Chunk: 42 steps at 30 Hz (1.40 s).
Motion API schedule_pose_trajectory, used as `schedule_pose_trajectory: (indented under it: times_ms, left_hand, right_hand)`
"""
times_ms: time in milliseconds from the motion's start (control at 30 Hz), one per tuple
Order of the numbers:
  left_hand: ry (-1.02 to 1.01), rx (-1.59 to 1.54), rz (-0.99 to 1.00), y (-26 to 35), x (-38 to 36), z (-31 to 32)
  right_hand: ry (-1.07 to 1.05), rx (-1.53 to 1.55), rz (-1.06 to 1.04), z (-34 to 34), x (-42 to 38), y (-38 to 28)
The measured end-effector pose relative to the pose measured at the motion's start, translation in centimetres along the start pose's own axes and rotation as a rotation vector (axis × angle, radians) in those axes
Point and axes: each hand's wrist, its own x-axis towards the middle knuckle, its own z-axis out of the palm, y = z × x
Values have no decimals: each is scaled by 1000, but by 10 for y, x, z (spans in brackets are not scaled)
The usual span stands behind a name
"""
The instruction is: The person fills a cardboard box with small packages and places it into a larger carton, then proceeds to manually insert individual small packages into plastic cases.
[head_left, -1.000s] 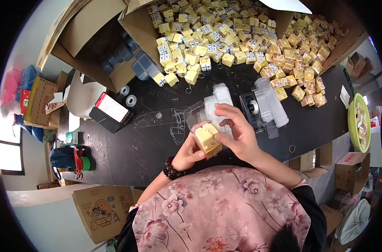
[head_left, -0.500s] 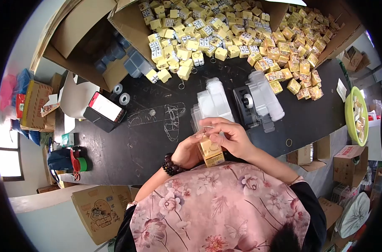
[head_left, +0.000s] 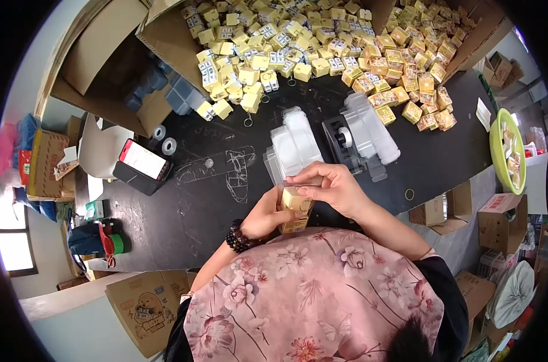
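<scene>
A clear plastic box with yellow blocks inside [head_left: 294, 211] is held upright just in front of my chest. My left hand [head_left: 263, 216] is closed around its left side, the thumb lying across the front. At the top end, the fingers of my right hand [head_left: 334, 188] are pinched together on what looks like the clear flap. Just beyond my hands lies a stack of flattened clear plastic boxes [head_left: 295, 145]. A second clear stack [head_left: 375, 137] lies to its right, beside a black tape dispenser [head_left: 335, 137].
Yellow keychain cubes [head_left: 250, 75] spill from a cardboard box at the back, with small orange-yellow printed boxes [head_left: 409, 75] at their right. A phone [head_left: 142, 160] leans on a stand at left, near tape rolls [head_left: 168, 146]. A green basket [head_left: 508, 151] stands at the right edge.
The view has shifted slightly. My left thumb has come down across the box's front, and my right fingers have closed nearer together at its top.
</scene>
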Motion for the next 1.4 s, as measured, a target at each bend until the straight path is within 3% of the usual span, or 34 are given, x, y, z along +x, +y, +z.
schedule_pose_trajectory:
  times_ms: [133,267,333,467,500,533,567,600,667,700,733,800,900,1000,1133,1200,1233,1300,1367,1400]
  left_hand:
    - [-65,29,-19,-1,3,0]
    - [-104,-255,-64,-1,4,12]
    - [-79,-395,-108,-2,7,16]
    - [-59,-409,-289,-10,34,19]
    - [-97,-244,-159,-11,44,17]
    - [-135,-83,-25,-11,55,16]
    - [-109,-31,-70,-9,67,17]
    - [-121,-31,-73,-10,79,17]
    - [-130,-57,-265,-20,100,15]
    - [-148,-58,-277,-20,106,20]
    - [-156,-51,-279,-18,108,23]
    - [-99,-55,-329,-11,106,29]
    - [-103,-96,-344,-14,108,27]
    - [-96,-103,-369,-8,106,31]
    - [-97,-105,-386,-12,103,34]
    - [-11,-6,-174,-23,100,32]
    - [-14,-2,-168,-15,93,38]
    - [139,444,176,3,75,50]
    - [145,469,163,8,65,50]
    - [169,578,288,11,63,54]
  right_hand:
    - [-55,-138,-100,-10,-7,8]
    - [-61,-366,-190,-11,-19,2]
    - [-45,-637,-423,-9,-28,4]
    - [-28,-899,-634,-25,-46,1]
    - [165,-949,-525,-30,-58,4]
    - [495,-912,-464,-35,-60,8]
    - [759,-810,-254,-42,-59,8]
    - [867,-825,-101,-60,-57,16]
    - [650,-800,1,-98,-54,33]
    - [587,-568,173,-98,-50,25]
    - [597,-566,167,-102,-48,20]
    - [574,71,355,-107,-45,14]
    - [602,307,270,-94,-61,7]
    - [582,-77,225,-94,-77,34]
    - [630,-104,144,-102,-75,68]
    - [687,-151,155,-106,-77,73]
    - [688,-154,147,-96,-78,61]
    - [547,290,67,-68,-86,35]
    - [477,351,46,-44,-87,14]
    - [427,325,77,-37,-85,4]
